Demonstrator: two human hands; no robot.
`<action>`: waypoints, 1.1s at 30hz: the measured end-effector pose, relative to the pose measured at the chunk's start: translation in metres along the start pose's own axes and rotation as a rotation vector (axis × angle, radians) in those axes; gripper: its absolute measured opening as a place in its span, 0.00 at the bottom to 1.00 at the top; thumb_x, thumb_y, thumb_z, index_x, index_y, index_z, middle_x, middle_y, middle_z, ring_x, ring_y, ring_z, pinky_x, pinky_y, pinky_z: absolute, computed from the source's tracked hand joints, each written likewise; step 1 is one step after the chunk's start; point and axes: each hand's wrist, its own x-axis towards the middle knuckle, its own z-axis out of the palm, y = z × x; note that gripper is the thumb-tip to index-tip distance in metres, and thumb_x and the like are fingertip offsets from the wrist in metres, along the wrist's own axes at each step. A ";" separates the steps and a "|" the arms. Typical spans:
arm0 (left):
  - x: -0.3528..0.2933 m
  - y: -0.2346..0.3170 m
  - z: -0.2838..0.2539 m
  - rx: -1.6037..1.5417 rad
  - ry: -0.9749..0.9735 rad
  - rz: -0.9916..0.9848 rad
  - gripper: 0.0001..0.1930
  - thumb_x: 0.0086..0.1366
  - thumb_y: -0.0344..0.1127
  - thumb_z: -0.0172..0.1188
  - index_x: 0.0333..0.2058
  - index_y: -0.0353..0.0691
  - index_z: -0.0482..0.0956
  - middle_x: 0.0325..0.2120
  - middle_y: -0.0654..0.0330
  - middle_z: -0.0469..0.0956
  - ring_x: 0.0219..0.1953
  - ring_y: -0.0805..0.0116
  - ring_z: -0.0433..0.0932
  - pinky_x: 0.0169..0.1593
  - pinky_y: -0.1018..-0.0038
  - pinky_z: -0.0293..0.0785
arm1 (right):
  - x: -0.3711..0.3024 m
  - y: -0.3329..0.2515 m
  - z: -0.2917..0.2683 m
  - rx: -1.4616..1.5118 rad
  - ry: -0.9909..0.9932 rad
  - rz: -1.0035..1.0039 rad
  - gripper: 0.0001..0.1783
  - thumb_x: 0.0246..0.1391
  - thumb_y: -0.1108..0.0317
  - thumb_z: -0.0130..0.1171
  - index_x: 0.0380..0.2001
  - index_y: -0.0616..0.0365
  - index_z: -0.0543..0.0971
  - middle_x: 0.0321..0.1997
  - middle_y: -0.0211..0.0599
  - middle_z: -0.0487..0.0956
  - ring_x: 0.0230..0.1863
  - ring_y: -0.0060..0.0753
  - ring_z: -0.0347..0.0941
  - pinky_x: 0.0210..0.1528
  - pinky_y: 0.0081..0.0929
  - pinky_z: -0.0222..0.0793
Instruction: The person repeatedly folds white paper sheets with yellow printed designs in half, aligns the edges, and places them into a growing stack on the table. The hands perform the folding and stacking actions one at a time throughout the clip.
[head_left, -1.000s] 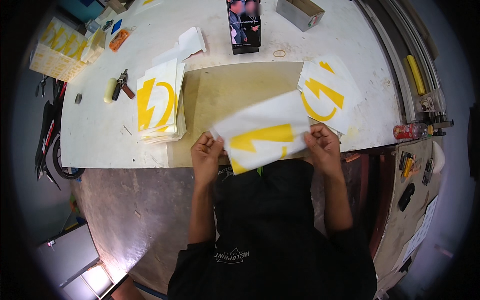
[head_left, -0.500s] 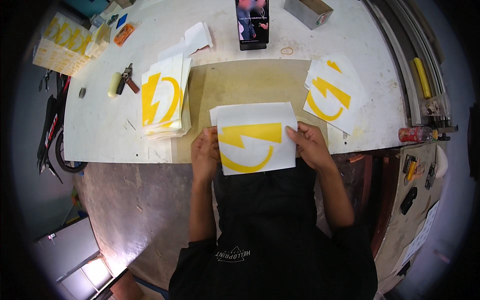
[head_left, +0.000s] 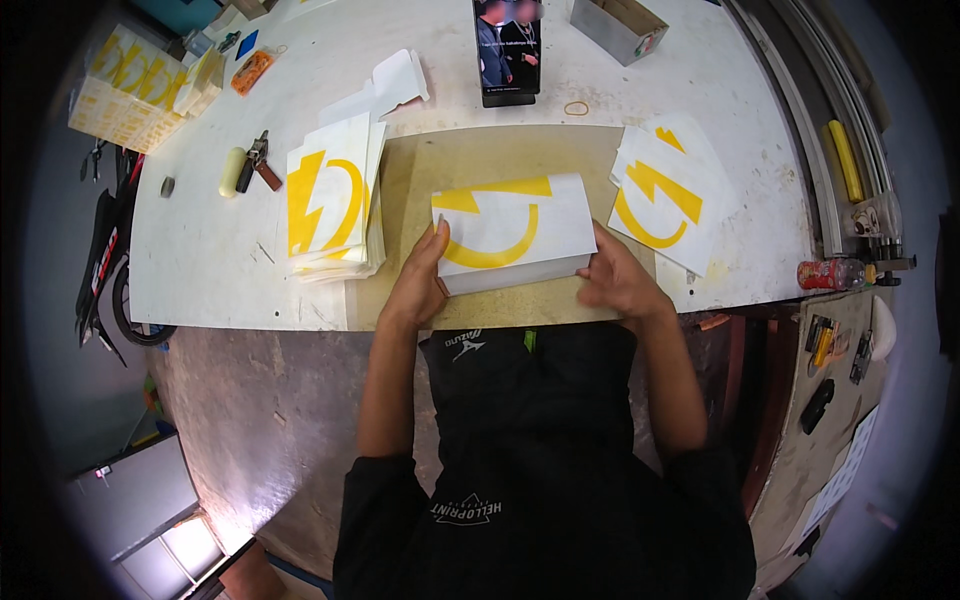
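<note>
Far to my left, at the table's corner, I see a box (head_left: 118, 88) printed in yellow, and nearer in a small roller (head_left: 231, 172) lying beside a dark hand tool (head_left: 262, 160). Next comes a stack of white sheets (head_left: 330, 200) with a yellow bolt-and-arc print, resting on the white table (head_left: 200, 270) just beside the tan board (head_left: 420, 290).

My left hand (head_left: 418, 283) lies flat at the left edge of the folded sheet (head_left: 512, 232), fingers together and pointing up along that edge, thumb side against the paper. I cannot tell whether any finger is tucked under it. The folded sheet sits on the board right between my two hands, its yellow print facing up, its near edge showing a thin fold line.

My right hand (head_left: 618, 280) rests at the sheet's lower right corner, fingers loosely curled and pressing on the edge rather than pinching it.

Beyond the sheet a phone (head_left: 506, 50) stands upright. Further right lie a rubber band (head_left: 576, 108), a cardboard box (head_left: 620, 25), and a second loose pile of printed sheets (head_left: 668, 195), well apart from my right hand.
</note>
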 end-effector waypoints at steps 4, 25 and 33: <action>-0.003 -0.004 -0.013 0.324 -0.234 0.257 0.36 0.70 0.34 0.66 0.72 0.37 0.60 0.66 0.57 0.71 0.66 0.67 0.71 0.68 0.64 0.69 | 0.003 0.018 -0.022 -0.462 -0.016 -0.049 0.19 0.60 0.81 0.67 0.54 0.67 0.79 0.48 0.35 0.85 0.49 0.19 0.79 0.54 0.22 0.75; -0.034 -0.069 0.023 1.720 0.241 1.019 0.17 0.61 0.27 0.68 0.50 0.36 0.85 0.51 0.55 0.84 0.56 0.54 0.81 0.62 0.55 0.75 | -0.031 0.031 0.019 -1.291 0.253 -0.765 0.16 0.53 0.79 0.67 0.47 0.65 0.82 0.46 0.48 0.83 0.50 0.50 0.80 0.54 0.41 0.76; -0.051 -0.082 0.016 1.723 0.199 0.949 0.18 0.63 0.30 0.67 0.53 0.38 0.84 0.55 0.54 0.82 0.61 0.52 0.78 0.65 0.54 0.72 | -0.034 0.062 0.006 -1.491 0.023 -0.737 0.16 0.55 0.71 0.69 0.47 0.63 0.83 0.57 0.39 0.81 0.64 0.46 0.74 0.70 0.52 0.65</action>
